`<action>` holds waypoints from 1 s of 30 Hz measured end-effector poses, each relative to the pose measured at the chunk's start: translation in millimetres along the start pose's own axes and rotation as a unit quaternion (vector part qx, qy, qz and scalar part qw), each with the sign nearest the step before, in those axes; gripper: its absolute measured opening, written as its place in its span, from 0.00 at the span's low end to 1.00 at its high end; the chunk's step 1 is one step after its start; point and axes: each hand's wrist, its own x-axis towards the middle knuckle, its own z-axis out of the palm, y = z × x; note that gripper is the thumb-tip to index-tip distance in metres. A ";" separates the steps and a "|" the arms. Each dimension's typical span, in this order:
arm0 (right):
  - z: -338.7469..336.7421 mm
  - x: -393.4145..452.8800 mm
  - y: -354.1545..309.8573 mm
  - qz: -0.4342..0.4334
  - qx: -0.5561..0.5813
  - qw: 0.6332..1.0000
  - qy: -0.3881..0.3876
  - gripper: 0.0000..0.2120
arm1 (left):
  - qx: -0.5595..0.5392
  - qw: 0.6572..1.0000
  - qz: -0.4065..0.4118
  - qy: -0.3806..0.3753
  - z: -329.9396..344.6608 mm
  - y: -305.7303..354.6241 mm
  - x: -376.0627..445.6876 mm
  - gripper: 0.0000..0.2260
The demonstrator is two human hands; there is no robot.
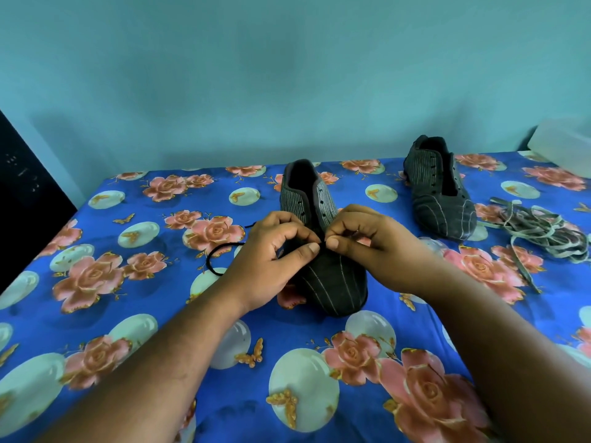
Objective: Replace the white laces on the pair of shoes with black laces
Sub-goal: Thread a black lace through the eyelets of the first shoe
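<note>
**Two hands, two shoes, one black lace in play**

Two dark striped shoes stand on a bed covered by a blue floral sheet [134,314]. The near shoe [332,282] sits in the middle, toe toward the person. The left hand [271,254] and the right hand [377,244] meet over its eyelets, each pinching the one black lace [220,251] between thumb and forefinger; the lace's free length loops off to the left on the sheet. The second shoe [441,193] stands well apart at the right rear, unlaced. Beside it lies one tangled heap of pale laces [543,231]; their number cannot be told.
</note>
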 end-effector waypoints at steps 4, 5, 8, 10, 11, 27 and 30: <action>-3.5 -0.6 2.2 0.057 0.080 0.995 0.006 0.03 | 0.007 1.000 0.005 -0.008 -2.9 -4.7 0.1 0.06; -4.9 -0.7 3.7 0.064 0.080 0.995 0.010 0.03 | 0.008 1.000 0.005 -0.010 -3.4 -4.5 0.2 0.05; -6.7 -2.2 7.3 0.068 0.042 0.996 0.029 0.02 | 0.010 1.000 0.011 -0.007 -4.2 -3.4 0.3 0.03; -6.3 -3.1 9.6 0.076 0.010 0.996 0.046 0.06 | 0.007 1.000 0.012 -0.006 -4.4 -2.2 -0.2 0.04; -6.4 -3.6 11.2 0.081 -0.013 0.995 0.048 0.12 | 0.005 1.000 0.009 -0.006 -4.5 -1.8 -0.3 0.04; -19.9 -4.2 -1.5 0.159 0.141 0.969 0.122 0.06 | 0.015 1.000 0.016 -0.010 -2.6 -3.6 -0.1 0.02; -20.1 -2.7 -8.5 0.146 0.130 0.961 0.194 0.05 | 0.016 1.000 0.012 -0.008 -2.7 -2.9 -0.6 0.02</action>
